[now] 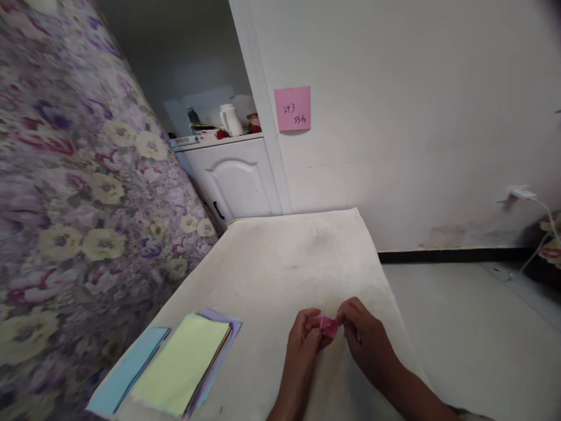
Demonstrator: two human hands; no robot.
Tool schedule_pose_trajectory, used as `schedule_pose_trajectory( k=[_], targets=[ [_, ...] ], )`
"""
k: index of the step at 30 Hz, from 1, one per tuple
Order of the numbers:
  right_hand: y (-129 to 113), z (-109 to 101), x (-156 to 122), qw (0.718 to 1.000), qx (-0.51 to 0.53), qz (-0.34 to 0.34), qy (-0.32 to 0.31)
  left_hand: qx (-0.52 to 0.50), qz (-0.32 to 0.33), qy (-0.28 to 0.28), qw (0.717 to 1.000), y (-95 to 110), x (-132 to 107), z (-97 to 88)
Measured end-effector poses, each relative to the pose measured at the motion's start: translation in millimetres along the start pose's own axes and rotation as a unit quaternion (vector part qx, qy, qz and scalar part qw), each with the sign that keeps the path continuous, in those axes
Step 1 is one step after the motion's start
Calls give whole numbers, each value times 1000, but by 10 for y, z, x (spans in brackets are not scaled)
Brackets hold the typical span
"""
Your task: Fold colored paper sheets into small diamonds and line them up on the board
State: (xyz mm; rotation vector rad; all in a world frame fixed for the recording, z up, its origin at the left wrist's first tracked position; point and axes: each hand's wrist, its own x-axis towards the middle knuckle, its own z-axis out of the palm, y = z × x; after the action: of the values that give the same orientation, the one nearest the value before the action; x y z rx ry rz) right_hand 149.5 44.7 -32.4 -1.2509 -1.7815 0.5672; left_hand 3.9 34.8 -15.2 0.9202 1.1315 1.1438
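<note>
A small piece of folded pink paper (328, 327) is held just above the table between my two hands. My left hand (305, 336) pinches its left side with thumb and fingers. At its right corner, the fingertips of my right hand (362, 327) close on the paper. The exact shape of the folds is too small to make out, and part of the paper is hidden by my fingers.
On the pale-covered table (280, 263), a stack of coloured paper (186, 362) with light yellow on top lies left, beside a narrower blue stack (129, 368). A floral curtain (87, 204) hangs along the left. Behind stand a white cabinet (236, 181) and a wall with a pink note (293, 109).
</note>
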Motion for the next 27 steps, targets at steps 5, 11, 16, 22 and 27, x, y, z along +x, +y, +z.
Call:
schedule_pose_trajectory(
  k=[5,11,16,22,27],
  targets=[
    [-1,19,-23,998,-61,8,-20,49,17,3,999,-83,50,-76],
    [13,54,-36,991,-120,32,-39,125,44,-16,991,-197,103,-143],
    [-20,95,-40,984,-170,22,-50,215,70,4,974,-181,89,-118],
    [-21,186,-55,980,-189,-14,-54,284,98,9,954,-229,103,-92],
    [21,211,-74,982,-180,-17,-59,354,100,7,930,-216,90,-55]
  ],
)
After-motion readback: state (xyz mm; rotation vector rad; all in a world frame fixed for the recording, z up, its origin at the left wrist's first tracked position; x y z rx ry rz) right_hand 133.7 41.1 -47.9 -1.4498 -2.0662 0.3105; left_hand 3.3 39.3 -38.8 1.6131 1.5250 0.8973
